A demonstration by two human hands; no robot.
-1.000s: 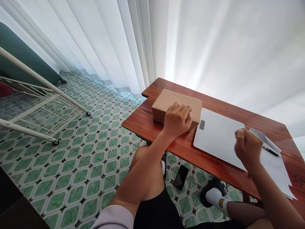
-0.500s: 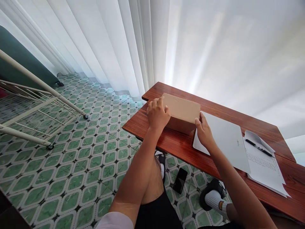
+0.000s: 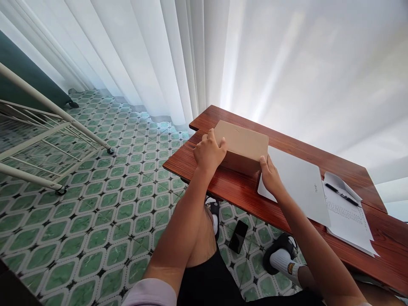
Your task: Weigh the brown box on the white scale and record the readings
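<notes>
White rack [image 3: 72, 122]: tubular frame on casters, standing at the far left.
Floor [image 3: 129, 199]: green tiles with pale, patterned borders.
Curtain [image 3: 153, 55]: white, pleated, hanging beyond the surface [image 3: 179, 163].
Surface: glossy red-brown wood, stepped at its left end, extending to the right edge of view.
Left hand [image 3: 208, 151]: placed at the left end of the cardboard box [image 3: 242, 140]; fingers at that end, thumb toward the near top edge; grip closed on the box.
Left shoe [image 3: 214, 207]: dark, on the floor, partly hidden below the surface.
Phone [image 3: 238, 236]: flat on the floor, dark face up, between the two shoes.
Cardboard box: brown, lid down, on the left part of the surface, held between both hands.
Right hand [image 3: 270, 173]: placed at the right end of the box, thumb on the near corner; grip closed on the box; hand over the left edge of the laptop [image 3: 296, 185].
Right shoe [image 3: 290, 243]: dark, worn with a white sock [image 3: 281, 260].
Laptop: silver, lid down, just beside the box.
Pen [image 3: 341, 194]: black, lying on the paper [image 3: 347, 219].
Paper: written sheets, far corner curled, right of the laptop.
</notes>
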